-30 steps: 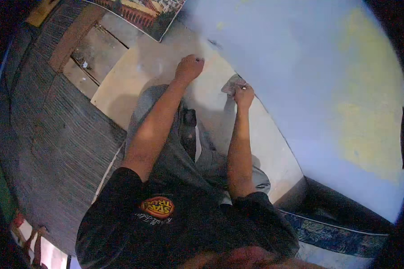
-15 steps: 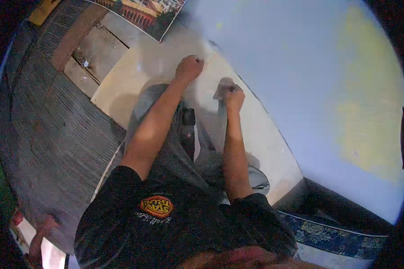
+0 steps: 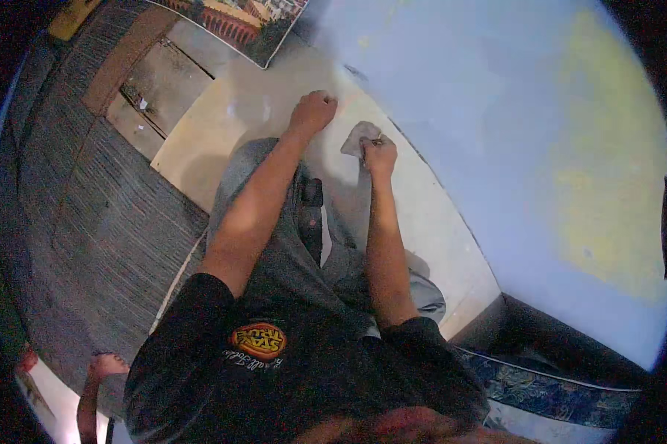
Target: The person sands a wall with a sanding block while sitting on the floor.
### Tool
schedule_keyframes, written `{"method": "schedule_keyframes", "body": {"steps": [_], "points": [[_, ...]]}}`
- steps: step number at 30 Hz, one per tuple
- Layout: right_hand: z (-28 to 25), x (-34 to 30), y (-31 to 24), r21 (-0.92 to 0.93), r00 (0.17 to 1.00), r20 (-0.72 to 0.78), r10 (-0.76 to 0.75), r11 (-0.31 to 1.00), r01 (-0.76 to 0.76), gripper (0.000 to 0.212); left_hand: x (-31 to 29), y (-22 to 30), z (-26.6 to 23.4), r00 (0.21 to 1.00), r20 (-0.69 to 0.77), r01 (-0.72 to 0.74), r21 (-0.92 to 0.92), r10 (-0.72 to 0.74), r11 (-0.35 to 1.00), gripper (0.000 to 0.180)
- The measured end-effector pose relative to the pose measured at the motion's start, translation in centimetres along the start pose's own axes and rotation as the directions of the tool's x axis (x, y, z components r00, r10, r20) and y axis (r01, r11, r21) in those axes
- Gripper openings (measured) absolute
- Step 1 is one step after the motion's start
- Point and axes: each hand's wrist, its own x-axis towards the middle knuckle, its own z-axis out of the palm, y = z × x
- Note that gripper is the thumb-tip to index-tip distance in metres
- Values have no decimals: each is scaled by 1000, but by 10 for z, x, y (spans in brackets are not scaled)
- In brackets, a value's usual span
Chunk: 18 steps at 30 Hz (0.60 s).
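Observation:
Both my arms reach forward over my crossed legs in grey trousers (image 3: 263, 222). My left hand (image 3: 315, 111) is closed with the fingers curled in, above a pale cream surface (image 3: 437, 229). Whatever it may pinch is hidden. To its right and a little nearer, my right hand (image 3: 379, 154) grips a small, flat, greyish-white piece (image 3: 360, 139) between thumb and fingers. It looks limp, like a scrap of cloth, and sticks out toward the left hand. The two hands are apart. A dark oblong object (image 3: 313, 194) lies between my legs.
A ribbed grey mat (image 3: 119, 244) covers the left side. A printed picture (image 3: 252, 29) with buildings stands at the top. A light blue wall (image 3: 481, 133) rises on the right, above a dark patterned mattress edge (image 3: 548, 388). Another person's limb (image 3: 97, 381) shows at lower left.
My right hand has shifted slightly left and up, and the greyish piece has tilted leftward. My left hand has stayed in place. The other person's limb has moved at lower left.

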Motion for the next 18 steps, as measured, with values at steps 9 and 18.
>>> {"method": "schedule_keyframes", "body": {"steps": [9,18], "points": [[-8,3,39,210,990,133,38,975,-66,22,-4,16,-10,984,113,140,-36,-135,990,35],[37,-42,2,34,961,138,-238,971,236,20,-2,0,-6,989,87,133,-169,-119,977,35]]}}
